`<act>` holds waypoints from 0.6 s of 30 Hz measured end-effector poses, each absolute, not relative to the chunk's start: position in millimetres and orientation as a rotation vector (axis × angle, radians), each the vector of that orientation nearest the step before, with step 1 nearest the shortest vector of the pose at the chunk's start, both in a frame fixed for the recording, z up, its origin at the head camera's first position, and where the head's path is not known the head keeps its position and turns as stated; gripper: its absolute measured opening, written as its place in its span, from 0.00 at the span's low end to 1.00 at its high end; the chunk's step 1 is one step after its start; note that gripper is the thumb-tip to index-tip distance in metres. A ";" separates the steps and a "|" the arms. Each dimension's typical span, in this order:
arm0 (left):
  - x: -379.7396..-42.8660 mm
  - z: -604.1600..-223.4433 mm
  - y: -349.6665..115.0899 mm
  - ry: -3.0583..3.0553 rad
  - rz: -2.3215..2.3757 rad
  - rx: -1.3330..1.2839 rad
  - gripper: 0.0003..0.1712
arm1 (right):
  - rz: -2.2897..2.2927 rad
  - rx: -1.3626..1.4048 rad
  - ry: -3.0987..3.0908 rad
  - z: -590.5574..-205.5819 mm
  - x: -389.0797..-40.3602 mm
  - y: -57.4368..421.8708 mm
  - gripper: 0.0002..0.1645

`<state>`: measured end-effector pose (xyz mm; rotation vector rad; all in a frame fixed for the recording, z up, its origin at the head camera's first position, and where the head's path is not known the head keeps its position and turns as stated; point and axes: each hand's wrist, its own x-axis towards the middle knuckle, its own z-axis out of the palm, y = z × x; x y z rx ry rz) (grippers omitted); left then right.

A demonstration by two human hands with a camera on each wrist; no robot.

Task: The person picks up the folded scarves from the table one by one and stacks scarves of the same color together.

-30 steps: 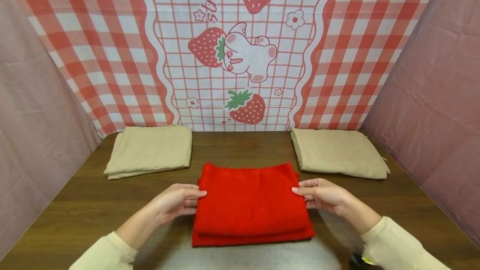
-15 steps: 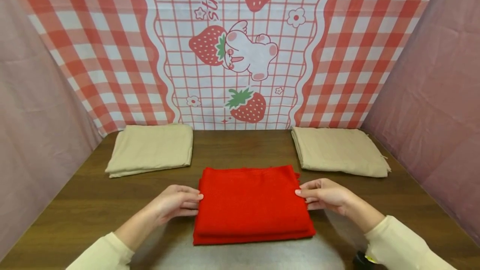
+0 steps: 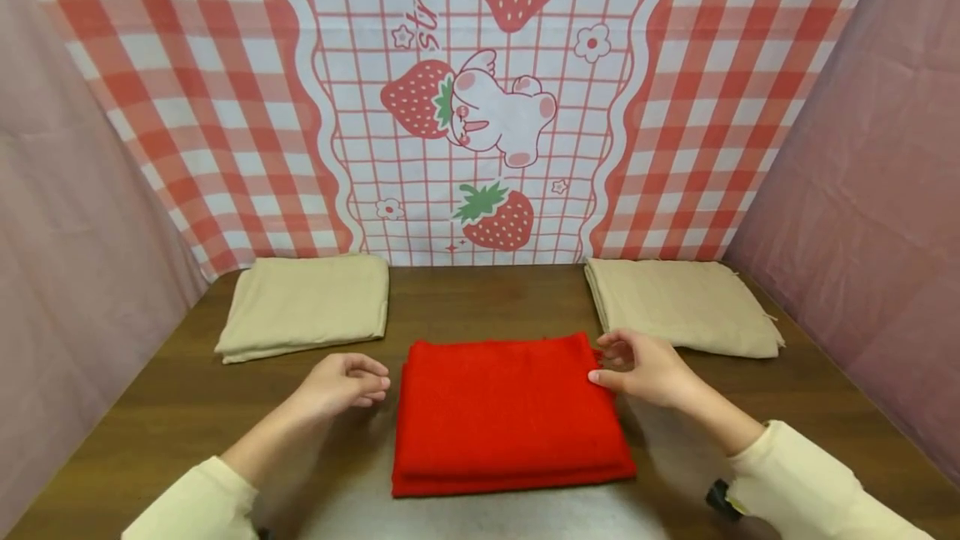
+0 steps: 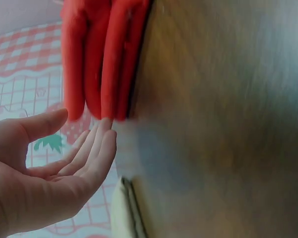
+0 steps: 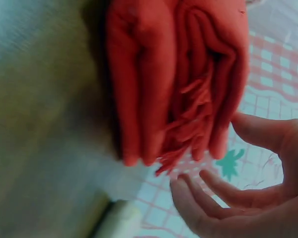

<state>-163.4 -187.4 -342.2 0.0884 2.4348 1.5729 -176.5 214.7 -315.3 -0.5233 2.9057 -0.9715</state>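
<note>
A red scarf (image 3: pixel 510 415), folded into a thick rectangle, lies at the front middle of the table. Its layered side shows in the left wrist view, and in the right wrist view red fringe (image 5: pixel 188 119) pokes out between the folds. Just left of the scarf is my left hand (image 3: pixel 337 386), apart from it in the head view, fingers loosely bent and holding nothing. On the other side, my right hand (image 3: pixel 656 369) has its thumb at the scarf's upper right edge. The fingers of that hand are spread from the thumb beside the fringe, gripping nothing.
Two folded beige cloths lie at the back of the wooden table (image 3: pixel 480 298), one on the left (image 3: pixel 307 307) and one on the right (image 3: pixel 682 307). Behind stands a checked strawberry-print curtain (image 3: pixel 480 107). Pink cloth (image 3: pixel 862 232) hangs at both sides.
Both hands have let go of the scarf's sides. My left hand has drawn away to the left; my right hand has shifted slightly upward. The scarf's top layer lies flatter than before.
</note>
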 end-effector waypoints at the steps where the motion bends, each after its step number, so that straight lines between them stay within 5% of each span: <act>1: -166.5 -340.9 -190.0 2.491 1.537 0.100 0.18 | -0.915 -0.575 2.972 -313.4 -176.2 211.6 0.28; 18: -248.1 -329.0 -259.1 3.154 0.860 0.337 0.21 | -0.544 -1.097 2.885 -287.6 -179.9 156.3 0.25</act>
